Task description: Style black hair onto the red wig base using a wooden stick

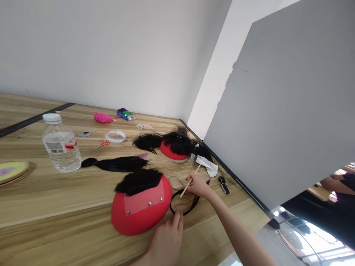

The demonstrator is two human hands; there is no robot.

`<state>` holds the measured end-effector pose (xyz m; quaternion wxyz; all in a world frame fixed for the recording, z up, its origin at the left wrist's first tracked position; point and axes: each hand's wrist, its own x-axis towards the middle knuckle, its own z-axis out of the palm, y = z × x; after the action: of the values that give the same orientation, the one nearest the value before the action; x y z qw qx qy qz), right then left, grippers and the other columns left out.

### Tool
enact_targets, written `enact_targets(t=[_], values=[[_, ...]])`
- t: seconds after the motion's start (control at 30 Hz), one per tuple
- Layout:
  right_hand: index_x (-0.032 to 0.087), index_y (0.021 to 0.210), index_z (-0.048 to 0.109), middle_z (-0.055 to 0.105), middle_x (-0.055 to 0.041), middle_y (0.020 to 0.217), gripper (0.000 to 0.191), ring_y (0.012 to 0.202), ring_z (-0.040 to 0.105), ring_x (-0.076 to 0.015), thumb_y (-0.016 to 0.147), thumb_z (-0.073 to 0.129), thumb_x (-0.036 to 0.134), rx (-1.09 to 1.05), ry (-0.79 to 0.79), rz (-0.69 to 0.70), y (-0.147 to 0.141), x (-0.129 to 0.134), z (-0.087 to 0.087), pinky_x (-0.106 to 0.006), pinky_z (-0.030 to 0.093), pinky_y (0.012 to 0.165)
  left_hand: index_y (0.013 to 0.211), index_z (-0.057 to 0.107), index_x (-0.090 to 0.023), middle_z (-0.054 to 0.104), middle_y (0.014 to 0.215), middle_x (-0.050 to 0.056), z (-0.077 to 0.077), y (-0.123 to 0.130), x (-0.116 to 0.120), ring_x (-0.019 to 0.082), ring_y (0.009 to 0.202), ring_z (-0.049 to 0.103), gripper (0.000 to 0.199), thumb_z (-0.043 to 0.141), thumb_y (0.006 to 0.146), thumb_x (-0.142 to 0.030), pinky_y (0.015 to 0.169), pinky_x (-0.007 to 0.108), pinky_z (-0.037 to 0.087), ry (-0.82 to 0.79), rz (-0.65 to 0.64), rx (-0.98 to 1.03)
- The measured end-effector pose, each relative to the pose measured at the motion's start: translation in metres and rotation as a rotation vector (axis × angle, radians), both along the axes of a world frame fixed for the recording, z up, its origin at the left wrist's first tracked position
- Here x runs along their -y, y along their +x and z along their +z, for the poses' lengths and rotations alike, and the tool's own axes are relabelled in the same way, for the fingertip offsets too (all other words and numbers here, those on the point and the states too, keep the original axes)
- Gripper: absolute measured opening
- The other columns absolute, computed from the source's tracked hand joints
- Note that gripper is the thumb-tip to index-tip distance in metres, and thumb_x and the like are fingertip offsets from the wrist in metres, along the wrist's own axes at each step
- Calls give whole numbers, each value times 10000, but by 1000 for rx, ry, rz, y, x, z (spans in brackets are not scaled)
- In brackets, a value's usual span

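My right hand [197,184] is closed around a thin wooden stick [189,181], slanting with its lower end over a loop of black hair [180,191] on the table. My left hand [168,236] lies low on the tabletop with fingers stretched out, their tips at the loop's near edge. Just left of it rests a red dome-shaped form [138,224], with a clear sheet [138,203] pinned over it and a patch of black hair [140,181] along its upper side. Behind, a second red form [172,152] carries black hair [177,142] spreading to both sides.
A water bottle [62,147] stands at left near a tied black hair bundle [118,164]. Orange-handled scissors [103,143], a tape roll [115,136] and pink yarn [102,118] lie behind. White tissue [207,165] and a black clip [223,184] lie right, beside a grey partition [283,99].
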<state>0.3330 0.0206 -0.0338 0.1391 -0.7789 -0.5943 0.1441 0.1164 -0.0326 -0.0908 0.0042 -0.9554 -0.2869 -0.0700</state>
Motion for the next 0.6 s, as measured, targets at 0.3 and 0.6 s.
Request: enact_targets(t=[0.3,0.6], values=[[157,1191,567,599,-86,1179,309,985,622,-212,931,576,322,-22,-111,27,-3,-20,-3,-414,539,828,1286,587,-153,398,1478,196,16,4,-9,305,921,659,526,592,786,-314,673,383,574,-67,4,-10],[188,783,489,687,-28,861,163,818,649,-168,784,625,98,-167,62,104,-3,20,22,-257,479,711,1358,514,-158,566,1345,160,16,4,-8,281,915,657,520,526,853,-282,676,356,563,-81,-2,29]])
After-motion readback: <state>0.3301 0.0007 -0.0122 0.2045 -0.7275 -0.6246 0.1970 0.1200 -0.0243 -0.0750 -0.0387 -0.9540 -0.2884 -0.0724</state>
